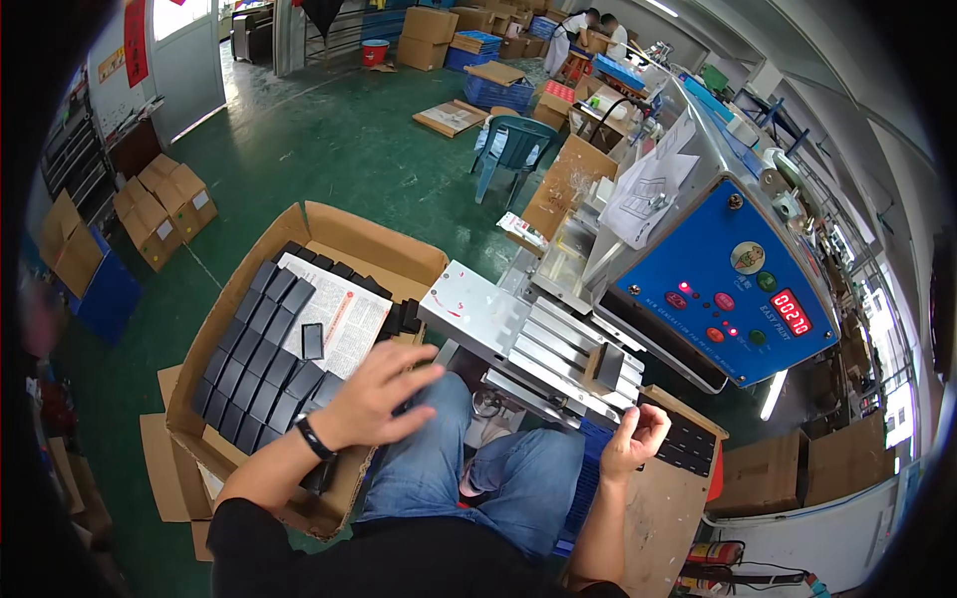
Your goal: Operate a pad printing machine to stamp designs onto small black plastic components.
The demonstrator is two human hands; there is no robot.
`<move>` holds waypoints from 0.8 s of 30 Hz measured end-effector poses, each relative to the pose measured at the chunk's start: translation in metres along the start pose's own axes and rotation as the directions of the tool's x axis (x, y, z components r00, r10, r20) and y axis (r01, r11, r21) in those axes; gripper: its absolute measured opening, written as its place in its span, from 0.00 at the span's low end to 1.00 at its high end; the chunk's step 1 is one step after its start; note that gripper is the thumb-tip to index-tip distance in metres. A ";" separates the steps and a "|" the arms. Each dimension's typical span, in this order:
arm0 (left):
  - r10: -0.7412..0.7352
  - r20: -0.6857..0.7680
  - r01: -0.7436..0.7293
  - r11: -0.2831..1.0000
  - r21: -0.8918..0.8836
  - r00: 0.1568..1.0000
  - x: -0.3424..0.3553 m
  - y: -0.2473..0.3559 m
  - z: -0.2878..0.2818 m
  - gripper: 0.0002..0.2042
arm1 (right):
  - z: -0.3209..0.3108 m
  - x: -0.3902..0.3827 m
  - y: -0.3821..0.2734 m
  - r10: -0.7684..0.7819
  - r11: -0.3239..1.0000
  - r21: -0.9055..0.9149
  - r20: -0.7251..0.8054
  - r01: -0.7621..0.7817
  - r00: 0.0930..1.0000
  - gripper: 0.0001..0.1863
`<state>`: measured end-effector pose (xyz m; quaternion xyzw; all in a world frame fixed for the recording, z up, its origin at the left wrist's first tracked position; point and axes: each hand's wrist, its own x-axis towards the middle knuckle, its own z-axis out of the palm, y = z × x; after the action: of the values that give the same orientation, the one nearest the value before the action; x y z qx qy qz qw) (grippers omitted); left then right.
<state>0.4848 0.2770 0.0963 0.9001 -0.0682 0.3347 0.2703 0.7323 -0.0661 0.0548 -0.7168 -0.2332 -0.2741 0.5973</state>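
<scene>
My left hand hovers with its fingers spread over the right side of an open carton, holding nothing. Rows of black rectangular cases fill the carton. On a printed paper sheet among them lies a small black rectangular piece with a light edge. My right hand has its fingers curled in, beside the ribbed metal bed of a pad printing machine; whether anything is inside them is hidden. Just beyond it, a dark block with a brown side stands on the bed.
The machine's blue control panel with a lit red display rises at the right. A flat metal plate juts toward the carton. Beside my right forearm is a brown board bearing black flat pieces. A green chair stands beyond.
</scene>
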 end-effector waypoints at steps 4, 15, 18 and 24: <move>-0.304 -0.114 0.317 0.939 0.131 0.946 -0.029 -0.033 -0.031 0.27 | 0.001 -0.001 -0.010 -0.028 0.999 -0.042 0.060 0.031 0.998 0.08; -0.752 -0.011 0.634 0.549 0.545 0.659 -0.087 -0.123 -0.047 0.31 | 0.014 -0.004 -0.015 0.016 0.996 0.081 0.062 -0.021 0.998 0.07; -0.738 -0.040 0.648 0.565 0.511 0.674 -0.084 -0.129 -0.049 0.31 | 0.014 -0.005 -0.012 0.007 0.998 0.064 0.068 -0.012 0.998 0.08; -0.715 -0.068 0.633 0.566 0.528 0.696 -0.070 -0.122 -0.054 0.31 | 0.014 -0.007 -0.015 0.021 0.998 0.053 0.051 -0.023 0.998 0.08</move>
<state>0.4373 0.4051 0.0319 0.9172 0.3524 0.1405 0.1216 0.7194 -0.0498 0.0590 -0.7098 -0.2474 -0.2430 0.6131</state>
